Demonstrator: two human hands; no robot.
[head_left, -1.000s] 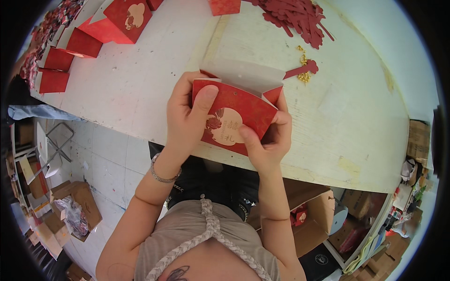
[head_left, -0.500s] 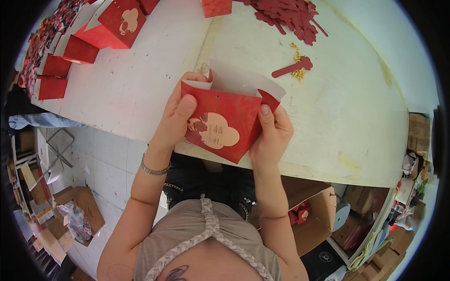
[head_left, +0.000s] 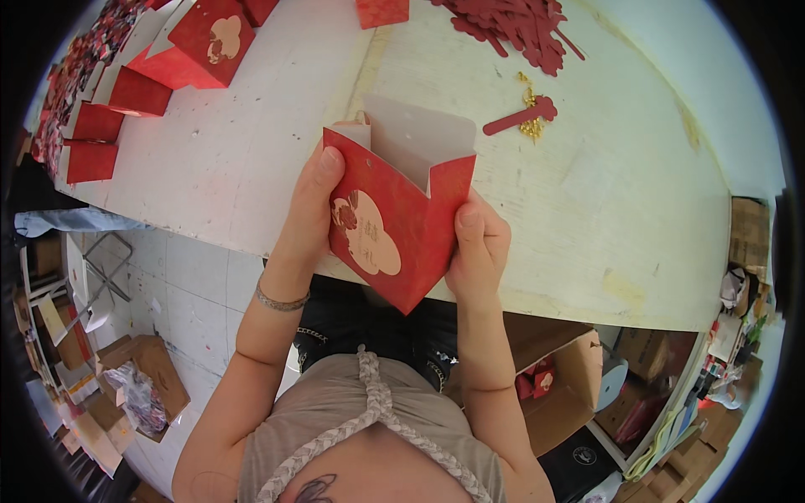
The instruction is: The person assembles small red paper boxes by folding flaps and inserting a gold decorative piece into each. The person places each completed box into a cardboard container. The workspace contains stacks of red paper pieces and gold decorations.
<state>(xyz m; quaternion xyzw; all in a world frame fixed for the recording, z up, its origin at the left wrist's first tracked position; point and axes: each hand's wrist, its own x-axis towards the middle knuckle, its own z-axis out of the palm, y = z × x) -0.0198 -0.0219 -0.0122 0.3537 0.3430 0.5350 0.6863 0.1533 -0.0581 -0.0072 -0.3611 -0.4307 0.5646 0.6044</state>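
Observation:
A red paper gift box [head_left: 419, 218] with a pale flower-shaped label is held between my two hands, its top open and its white inner walls showing. On its left side my left hand [head_left: 312, 197] grips it, thumb on the front near the top rim, the other fingers mostly hidden behind. My right hand [head_left: 482, 243] clasps the right side, thumb against the side panel. One lower corner of the box points toward me past the table's near edge. To the right of the box, a dark red paper strip [head_left: 520, 116] lies across gold fasteners [head_left: 532, 126].
The white table [head_left: 587, 226] has a pile of dark red strips [head_left: 516, 29] at its far side. Several open red boxes [head_left: 138, 92] stand at the left beside heaped shredded paper [head_left: 71, 101]. Below the right edge, a cardboard carton [head_left: 579, 381] holds small red boxes.
The box has turned in my hands, so its right side panel now faces me more. Its right flap has straightened up. My right hand has moved slightly down and left.

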